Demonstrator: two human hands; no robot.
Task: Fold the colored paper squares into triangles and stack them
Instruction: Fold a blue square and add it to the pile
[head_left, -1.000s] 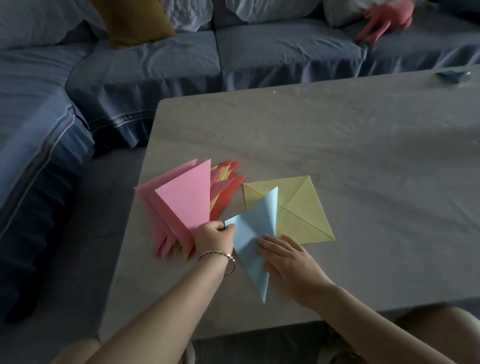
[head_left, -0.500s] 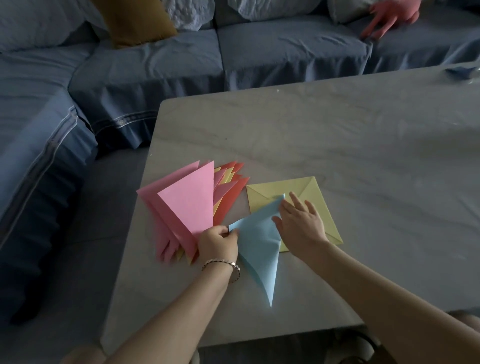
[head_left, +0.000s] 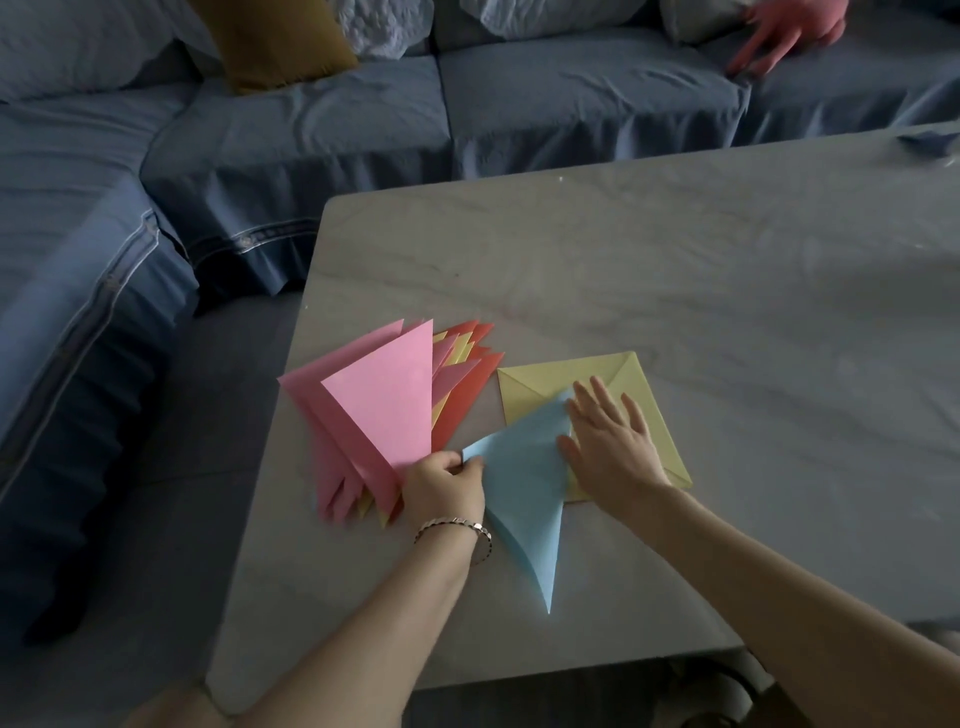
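on the near left part of the bench (head_left: 675, 260) we've got a fanned pile of folded triangles (head_left: 462, 395), mostly pink with some red and yellow peeking out. the top pink triangle (head_left: 387, 410) is tilted up off the rest. just to the right of the pile lies the light blue triangle (head_left: 524, 493), with its long tip pointing at the bench's near edge and its upper corner overlapping a yellow paper square (head_left: 540, 384) that shows crease lines.

our left grip (head_left: 444, 488) is clenched right where the blue triangle's left corner meets the bottom of the pink pile. the fingers are curled and it looks like they pinch that blue corner, though it's tight in there against the pink sheets. there's a bracelet (head_left: 457, 525) on that wrist. our right grip (head_left: 610, 447) is released, fingers straight and a bit spread, lying flat on the upper right part of the blue triangle and partly over the yellow square.

behind the bench there's a blue sofa (head_left: 311, 119) with a mustard cushion (head_left: 280, 41). some pink thing (head_left: 779, 31) sits at its far right, can't tell what it is.
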